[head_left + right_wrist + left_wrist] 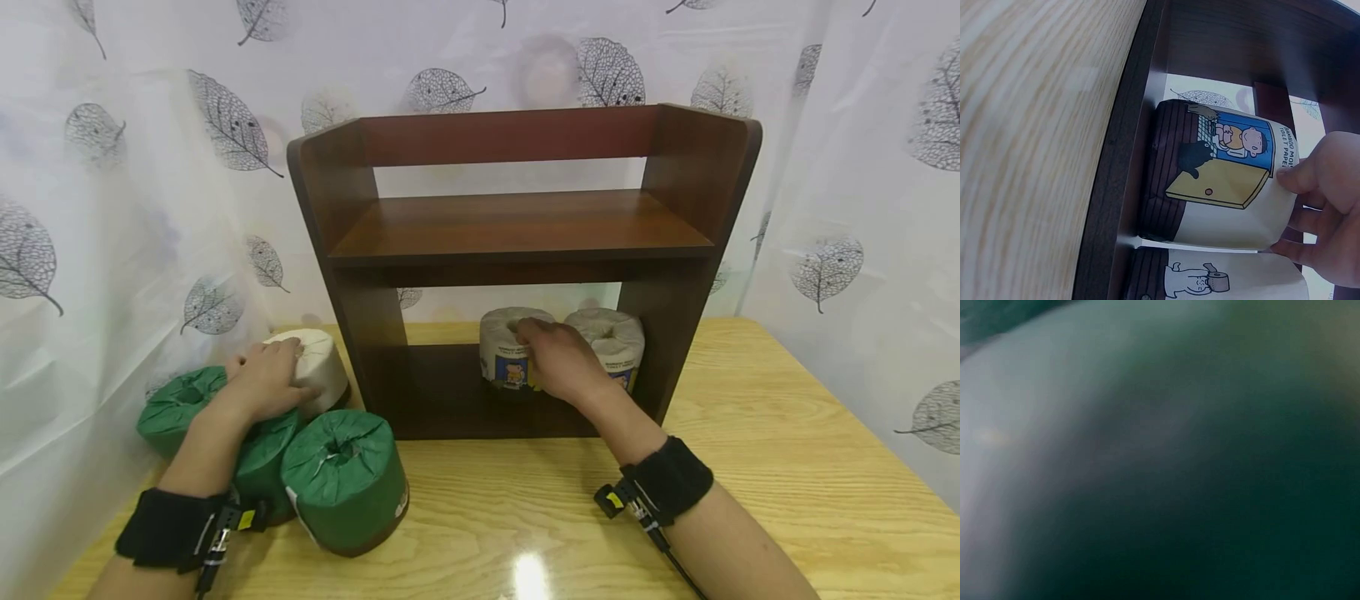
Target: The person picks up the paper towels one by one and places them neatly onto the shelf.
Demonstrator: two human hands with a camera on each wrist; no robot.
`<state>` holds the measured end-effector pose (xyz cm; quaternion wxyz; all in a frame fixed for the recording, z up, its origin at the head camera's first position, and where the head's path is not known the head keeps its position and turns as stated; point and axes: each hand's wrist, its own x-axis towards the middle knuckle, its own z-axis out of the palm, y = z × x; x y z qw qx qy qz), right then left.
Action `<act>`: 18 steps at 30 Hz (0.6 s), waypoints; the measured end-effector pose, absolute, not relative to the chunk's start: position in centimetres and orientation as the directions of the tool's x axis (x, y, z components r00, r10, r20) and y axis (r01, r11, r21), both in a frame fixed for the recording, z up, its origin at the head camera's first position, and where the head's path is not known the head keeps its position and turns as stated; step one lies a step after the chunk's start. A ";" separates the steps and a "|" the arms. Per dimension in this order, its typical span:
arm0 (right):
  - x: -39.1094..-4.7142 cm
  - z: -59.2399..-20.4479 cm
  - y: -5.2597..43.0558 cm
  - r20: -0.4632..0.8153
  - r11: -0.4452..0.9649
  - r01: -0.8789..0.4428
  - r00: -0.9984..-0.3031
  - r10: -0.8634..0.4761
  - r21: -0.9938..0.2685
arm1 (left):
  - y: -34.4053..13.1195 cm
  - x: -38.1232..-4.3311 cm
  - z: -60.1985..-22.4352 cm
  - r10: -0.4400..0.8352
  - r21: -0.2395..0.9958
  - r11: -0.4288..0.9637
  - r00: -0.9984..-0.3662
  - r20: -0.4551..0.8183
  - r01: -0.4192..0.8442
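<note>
In the head view my right hand (562,358) grips the top edge of a wrapped toilet roll (510,367) upright in the shelf's lower compartment. The right wrist view shows the thumb (1300,175) against its printed wrapper, with the fingers curled at the upper end. A second printed roll (618,342) stands to its right by the side panel. My left hand (262,383) holds a white-topped toilet roll (322,371) from its left side, thumb toward the front. Three green-wrapped rolls surround that hand: one at left (176,408), one under the wrist (266,458), one in front (345,475).
The dark wooden shelf (525,225) stands on the light wooden table (480,517), its upper board bare. A leaf-patterned curtain (135,250) closes off the back and sides. Blur fills most of the left wrist view.
</note>
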<state>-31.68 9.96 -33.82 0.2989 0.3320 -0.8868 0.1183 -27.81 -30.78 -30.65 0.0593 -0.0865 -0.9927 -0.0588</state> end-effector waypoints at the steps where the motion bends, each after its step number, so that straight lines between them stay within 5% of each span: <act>1: -31.7 -33.8 10.0 0.612 0.750 -0.662 -0.597 -0.519 -0.009 | -30.7 -27.8 -30.6 0.165 0.108 0.978 -0.977 0.132 0.180; 18: -31.4 -33.4 10.3 0.545 0.752 -0.657 -0.649 -0.530 -0.051 | -30.3 -27.2 -30.5 0.220 0.052 0.969 -0.945 0.243 0.240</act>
